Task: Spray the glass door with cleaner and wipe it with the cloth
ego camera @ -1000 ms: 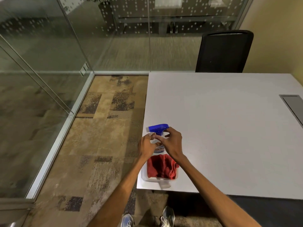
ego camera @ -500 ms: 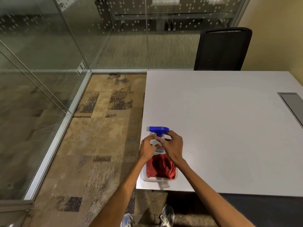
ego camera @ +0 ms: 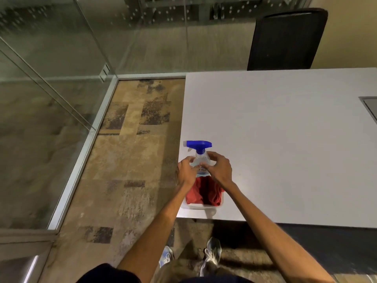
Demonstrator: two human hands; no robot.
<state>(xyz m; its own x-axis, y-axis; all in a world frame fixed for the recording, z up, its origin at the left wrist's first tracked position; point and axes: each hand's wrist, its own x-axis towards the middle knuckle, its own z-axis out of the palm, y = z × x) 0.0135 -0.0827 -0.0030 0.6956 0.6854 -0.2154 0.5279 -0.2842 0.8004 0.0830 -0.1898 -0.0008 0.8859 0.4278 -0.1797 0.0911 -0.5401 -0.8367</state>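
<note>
Both hands were on the clear plastic spray bottle with the blue trigger head (ego camera: 199, 155), which stood upright at the near-left corner of the white surface (ego camera: 285, 139). Left hand (ego camera: 184, 173) was on the bottle's left side, right hand (ego camera: 219, 169) on its right and front, fingers curled around the body just below the neck. Each grip looked partly closed on the bottle; I couldn't tell whether it was a firm grasp or just contact. Bottle not visibly lifted.

Long axis of the bottle was vertical, nozzle pointing left toward the glass door (ego camera: 40, 99). The folded red cloth (ego camera: 205, 193) sat in a clear shallow plastic tub (ego camera: 201, 206) directly nearer the person than the bottle, touching or just beside its base, partly under both wrists.

Judgement: pickup stage, no spraying or wiping done. The glass was well off to the left, so the left hand was nearer to it; the right hand had more wrap on the bottle and looked better placed to take the trigger. Cloth remained ungrabbed.
</note>
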